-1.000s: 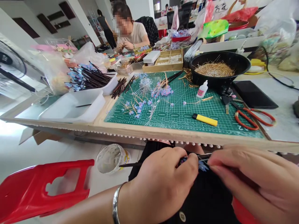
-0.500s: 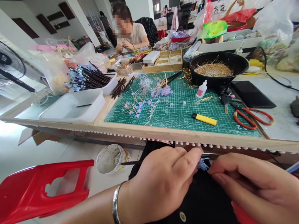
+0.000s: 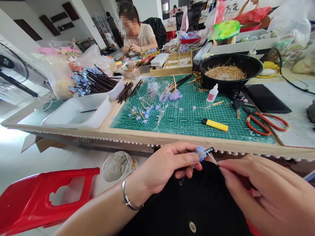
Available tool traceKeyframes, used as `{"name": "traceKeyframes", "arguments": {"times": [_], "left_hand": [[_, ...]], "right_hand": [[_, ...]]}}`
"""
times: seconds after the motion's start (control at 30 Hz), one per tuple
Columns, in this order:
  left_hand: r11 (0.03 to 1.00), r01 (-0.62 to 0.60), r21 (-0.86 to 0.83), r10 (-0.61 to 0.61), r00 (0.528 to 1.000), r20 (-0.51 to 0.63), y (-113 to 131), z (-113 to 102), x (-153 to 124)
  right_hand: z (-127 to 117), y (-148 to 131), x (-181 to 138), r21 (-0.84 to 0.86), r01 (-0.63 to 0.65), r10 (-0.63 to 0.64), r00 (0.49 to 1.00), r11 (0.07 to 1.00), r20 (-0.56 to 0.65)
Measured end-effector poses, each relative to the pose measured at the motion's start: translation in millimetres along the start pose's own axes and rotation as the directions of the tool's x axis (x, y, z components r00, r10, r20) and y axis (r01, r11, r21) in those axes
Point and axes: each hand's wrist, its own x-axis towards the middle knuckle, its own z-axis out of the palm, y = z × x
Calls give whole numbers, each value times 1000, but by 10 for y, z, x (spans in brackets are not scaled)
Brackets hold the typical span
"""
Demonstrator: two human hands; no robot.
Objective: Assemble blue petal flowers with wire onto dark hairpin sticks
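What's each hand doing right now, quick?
Left hand: closed, holding a dark stick with blue flowers.
Right hand: closed, pinching a thin pale strand.

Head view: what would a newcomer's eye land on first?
Probably the red stool at lower left, then the green mat in the middle, strewn with small flowers. In front of it, the left hand holds a blue flower, and the right hand pinches a thin thread beside it.
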Motion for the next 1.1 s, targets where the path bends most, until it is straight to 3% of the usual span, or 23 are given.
{"name": "traceKeyframes", "arguments": {"times": [0.1, 0.27, 0.43, 0.57, 0.87, 1.0, 1.1], "left_hand": [[988, 55, -145, -49, 998, 47, -1, 12, 25], [981, 61, -184, -46, 995, 85, 4, 25, 30], [971, 102, -215, -87, 993, 79, 25, -18, 25], [957, 131, -260, -97, 985, 142, 55, -43, 15], [919, 172, -354, -118, 978, 170, 34, -12, -29], [924, 180, -338, -125, 976, 180, 38, 8, -47], [951, 166, -260, -133, 981, 139, 57, 55, -89]], "right_hand": [[89, -51, 32, -7, 64, -64, 998, 998, -3], [177, -83, 56, -22, 111, -111, 994, 994, -15], [83, -54, 72, 8, 38, -38, 999, 999, 22], [35, -12, 39, 69, -52, 50, 998, 996, 27], [110, 32, -92, 206, -192, 200, 980, 960, -21], [286, 112, -171, 471, -323, 345, 938, 821, 43], [440, 252, -108, 645, -367, 321, 927, 670, 193]]}}
